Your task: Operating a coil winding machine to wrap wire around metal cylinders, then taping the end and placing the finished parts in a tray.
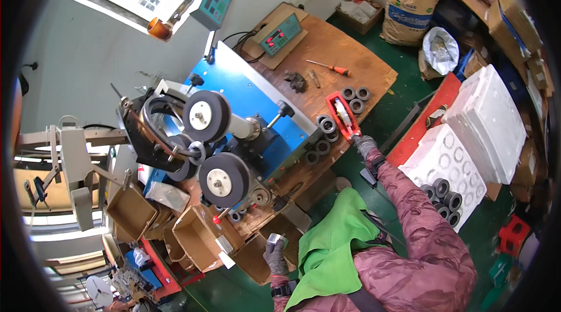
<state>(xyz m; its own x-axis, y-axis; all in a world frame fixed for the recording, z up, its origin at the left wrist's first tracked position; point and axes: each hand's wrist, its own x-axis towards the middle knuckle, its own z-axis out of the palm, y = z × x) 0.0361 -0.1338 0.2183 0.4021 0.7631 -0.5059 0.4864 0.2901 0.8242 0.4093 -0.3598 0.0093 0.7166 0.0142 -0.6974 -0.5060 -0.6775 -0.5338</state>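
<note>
My right hand [366, 147], in a grey glove, is closed round the handle of a red tape dispenser [338, 107] at the table's right edge. A roll of tape shows inside its frame. Lower down, in front of the table, my gloved left hand [276, 258] is closed on a small ring [277, 240] with a whitish side. Several dark grey rings [322, 147] sit at the table edge beside the dispenser, and more grey rings [356, 105] stand just beyond it.
A blue machine [280, 136] with large black rollers [206, 116] fills the table's middle. A screwdriver [330, 68] and control box [280, 34] lie behind. Cardboard boxes [198, 236] stand at left. More rings [442, 198] sit on white foam [432, 157] at right.
</note>
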